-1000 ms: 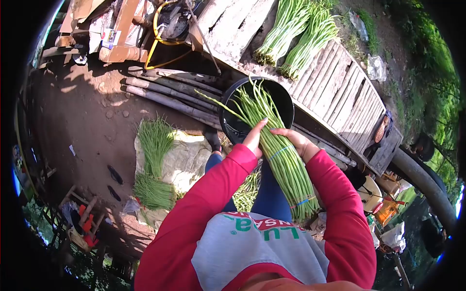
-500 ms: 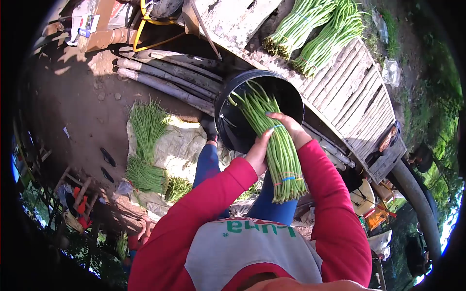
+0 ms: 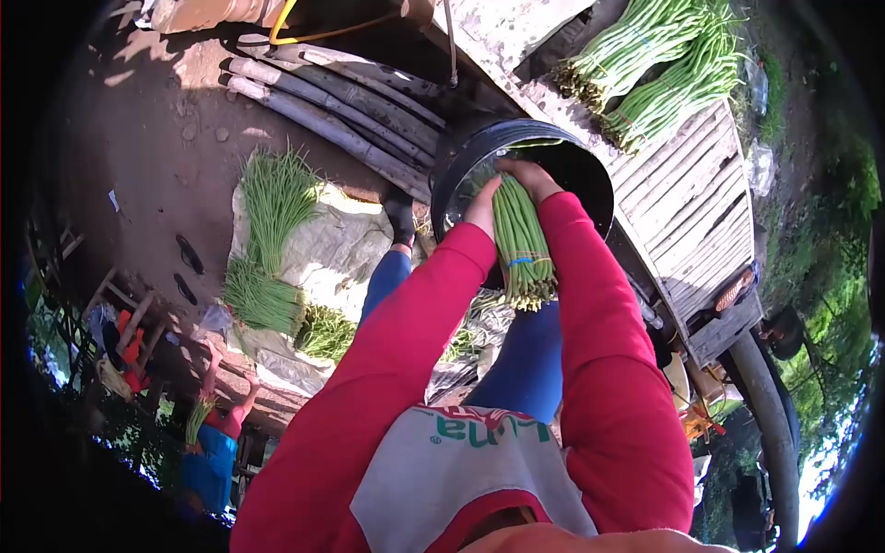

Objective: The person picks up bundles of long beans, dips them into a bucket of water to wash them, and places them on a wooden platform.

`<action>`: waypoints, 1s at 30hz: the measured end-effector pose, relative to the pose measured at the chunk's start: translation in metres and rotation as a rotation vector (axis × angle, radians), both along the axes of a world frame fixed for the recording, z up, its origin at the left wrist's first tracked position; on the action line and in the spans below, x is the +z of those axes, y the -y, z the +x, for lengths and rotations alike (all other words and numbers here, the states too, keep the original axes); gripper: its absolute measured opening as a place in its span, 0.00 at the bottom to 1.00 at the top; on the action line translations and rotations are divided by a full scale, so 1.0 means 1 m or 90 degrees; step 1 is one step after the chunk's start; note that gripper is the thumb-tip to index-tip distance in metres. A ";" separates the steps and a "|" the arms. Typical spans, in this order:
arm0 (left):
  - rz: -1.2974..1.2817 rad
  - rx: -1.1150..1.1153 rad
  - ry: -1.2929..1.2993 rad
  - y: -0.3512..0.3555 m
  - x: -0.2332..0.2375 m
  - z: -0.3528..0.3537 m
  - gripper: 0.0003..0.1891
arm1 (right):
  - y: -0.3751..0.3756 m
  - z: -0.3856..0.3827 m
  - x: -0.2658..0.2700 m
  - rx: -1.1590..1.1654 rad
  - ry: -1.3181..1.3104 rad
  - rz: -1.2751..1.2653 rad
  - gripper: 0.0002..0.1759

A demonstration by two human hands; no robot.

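Note:
A bundle of long green beans (image 3: 522, 230), tied with blue and reddish bands near its lower end, is tilted down into a round black bucket (image 3: 599, 175). My left hand (image 3: 481, 210) is closed around the left side of the bundle. On its other side my right hand (image 3: 532, 179) grips the beans deeper inside the bucket's mouth. The far end of the bundle is down in the bucket and partly hidden, where the surface looks like water. The banded end sticks out over the near rim.
More bean bundles (image 3: 636, 64) lie on a wooden slatted table (image 3: 687, 203). Loose beans (image 3: 277, 212) rest on a pale sheet (image 3: 336, 240) at left. Bamboo poles (image 3: 323, 120) lie behind the bucket. Another person (image 3: 210, 456) at lower left holds some beans.
Both my hands have pushed the bean bundle forward and down into the bucket. My view has shifted, and another person with beans has come further into sight at lower left.

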State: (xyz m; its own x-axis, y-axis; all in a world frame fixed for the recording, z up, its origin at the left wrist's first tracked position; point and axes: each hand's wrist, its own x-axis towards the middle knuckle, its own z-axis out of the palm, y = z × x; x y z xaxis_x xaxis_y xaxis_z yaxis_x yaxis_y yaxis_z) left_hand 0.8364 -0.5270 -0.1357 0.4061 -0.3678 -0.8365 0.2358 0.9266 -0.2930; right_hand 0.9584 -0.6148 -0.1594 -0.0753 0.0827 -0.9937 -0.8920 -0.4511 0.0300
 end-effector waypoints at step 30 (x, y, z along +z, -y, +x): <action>-0.146 -0.100 -0.014 0.024 0.197 -0.026 0.25 | 0.073 -0.036 0.193 -0.103 0.052 0.065 0.36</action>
